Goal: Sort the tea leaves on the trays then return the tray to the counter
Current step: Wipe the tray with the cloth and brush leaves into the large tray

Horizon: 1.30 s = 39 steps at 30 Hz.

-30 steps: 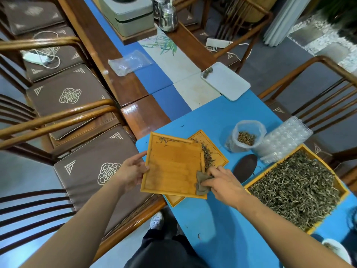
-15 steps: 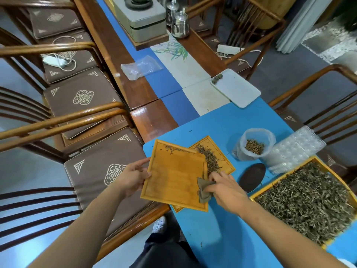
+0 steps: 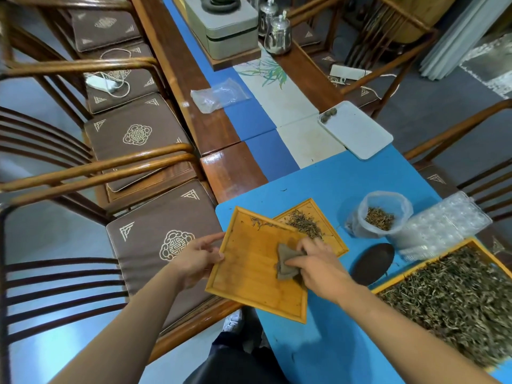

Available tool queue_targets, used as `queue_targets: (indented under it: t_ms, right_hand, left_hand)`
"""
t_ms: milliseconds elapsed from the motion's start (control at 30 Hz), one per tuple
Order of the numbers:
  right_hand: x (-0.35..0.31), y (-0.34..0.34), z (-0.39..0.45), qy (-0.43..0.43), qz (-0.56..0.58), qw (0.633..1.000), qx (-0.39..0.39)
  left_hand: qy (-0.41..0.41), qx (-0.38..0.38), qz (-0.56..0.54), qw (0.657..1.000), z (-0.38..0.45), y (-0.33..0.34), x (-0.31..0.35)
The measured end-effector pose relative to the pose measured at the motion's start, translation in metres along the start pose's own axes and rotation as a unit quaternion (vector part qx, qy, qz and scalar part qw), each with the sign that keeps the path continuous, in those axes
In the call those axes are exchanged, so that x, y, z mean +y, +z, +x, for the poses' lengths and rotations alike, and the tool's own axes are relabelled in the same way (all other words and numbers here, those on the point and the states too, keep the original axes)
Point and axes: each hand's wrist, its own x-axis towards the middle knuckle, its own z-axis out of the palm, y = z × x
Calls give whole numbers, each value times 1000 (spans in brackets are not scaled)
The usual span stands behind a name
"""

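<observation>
My left hand (image 3: 197, 259) grips the left edge of a bamboo tray (image 3: 249, 286) held over the blue table's corner. A few tea leaves (image 3: 259, 223) cling near its far edge. My right hand (image 3: 318, 266) pinches a folded grey-brown cloth (image 3: 285, 266) against the tray's surface. Beneath it lies a second bamboo tray (image 3: 329, 231) with a small heap of tea leaves (image 3: 304, 225). A large yellow tray (image 3: 404, 278) full of tea leaves (image 3: 457, 300) sits at the right.
A plastic bag (image 3: 381, 214) with leaves, a clear moulded plastic tray (image 3: 443, 225) and a dark oval dish (image 3: 372, 264) stand between the trays. A white tray (image 3: 357, 131) lies farther back. Wooden chairs (image 3: 155, 245) line the left side.
My right hand has slid the cloth leftward and farther onto the tray, from its right edge toward the middle. The left hand keeps its hold on the tray.
</observation>
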Motion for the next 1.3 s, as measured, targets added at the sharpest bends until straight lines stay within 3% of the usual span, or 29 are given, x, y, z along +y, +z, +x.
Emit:
queue_targets:
  t_ms: [100, 400, 533, 733, 933, 1300]
  right_hand:
    - [-1, 15, -9, 10, -1, 1000, -23]
    - [24, 10, -2, 142, -6, 989, 28]
    - [-5, 3, 13, 111, 56, 989, 82]
    - [-69, -6, 51, 64, 172, 980, 81]
    - [-89, -6, 69, 88, 122, 987, 62]
    - [-48, 3, 46, 157, 67, 983, 63]
  left_hand:
    - [-1, 2, -3, 1000, 0, -1, -2]
    - [-7, -23, -23, 999, -5, -6, -2]
    - [-9, -20, -32, 999, -7, 3, -3]
    - [-8, -37, -30, 999, -9, 17, -3]
    - [1, -30, -29, 999, -13, 21, -4]
    - [19, -33, -34, 999, -21, 21, -5]
